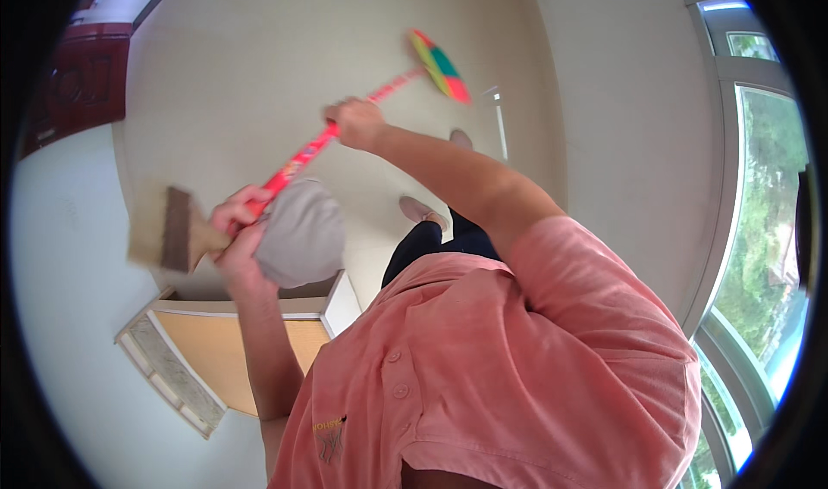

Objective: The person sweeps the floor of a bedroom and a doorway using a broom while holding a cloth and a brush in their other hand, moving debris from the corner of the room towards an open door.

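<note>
A red broom handle (301,161) slants up across the view to a red, yellow and green broom head (441,68) above the floor. My right hand (356,122) is closed around the middle of the handle. My left hand (240,233) grips its near end together with the wooden handle of a wide flat brush (178,230). The brush's pale bristles point left and are blurred. Soft grey fabric, perhaps a cloth or a cap (304,233), is bunched against the left hand; whether the fingers hold it is hard to tell.
Below my left arm is a low open wooden cabinet (239,343) against the pale wall (71,230). A dark red panelled door (84,78) stands at the far left. Windows (770,198) line the right wall. My shoes (420,209) stand on glossy beige floor (259,55).
</note>
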The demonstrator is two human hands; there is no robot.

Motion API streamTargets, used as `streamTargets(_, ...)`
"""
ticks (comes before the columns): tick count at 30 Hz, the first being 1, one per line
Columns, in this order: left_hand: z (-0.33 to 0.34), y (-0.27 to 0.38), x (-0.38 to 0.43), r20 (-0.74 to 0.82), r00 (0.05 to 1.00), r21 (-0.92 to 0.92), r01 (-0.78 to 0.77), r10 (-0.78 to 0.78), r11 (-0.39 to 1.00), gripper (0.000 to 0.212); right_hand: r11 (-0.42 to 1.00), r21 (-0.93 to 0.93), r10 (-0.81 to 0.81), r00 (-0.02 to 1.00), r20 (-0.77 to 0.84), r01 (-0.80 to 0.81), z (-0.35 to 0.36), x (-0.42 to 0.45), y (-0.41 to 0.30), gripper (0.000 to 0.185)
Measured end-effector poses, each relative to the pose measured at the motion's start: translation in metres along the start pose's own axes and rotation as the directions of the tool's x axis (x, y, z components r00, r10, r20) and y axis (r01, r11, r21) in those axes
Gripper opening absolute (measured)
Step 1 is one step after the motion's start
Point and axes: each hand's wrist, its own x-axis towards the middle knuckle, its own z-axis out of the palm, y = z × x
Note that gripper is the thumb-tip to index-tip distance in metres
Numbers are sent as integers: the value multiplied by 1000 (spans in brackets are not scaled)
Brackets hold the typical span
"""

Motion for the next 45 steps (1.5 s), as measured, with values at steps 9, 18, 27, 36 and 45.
streamTargets(9,60,121,18,-7,995,-25,-99,99,995,16,981,92,-158,976,-152,173,-133,-8,-44,11)
streamTargets(18,192,-32,67,416,814,-112,487,-405,866,13,854,64,519,854,-30,-517,-85,-190,143,15)
streamTargets(27,204,11,115,290,938,-167,243,-188,956,16,933,74,359,926,-114,-353,-154,-73,152,15)
streamTargets(36,187,18,124,293,951,-159,148,-96,976,18,974,-40,220,974,-60,-223,-206,-47,151,15)
streamTargets(45,182,-29,160,354,888,-132,357,-293,925,16,982,-43,189,968,168,-184,-152,-39,201,16)
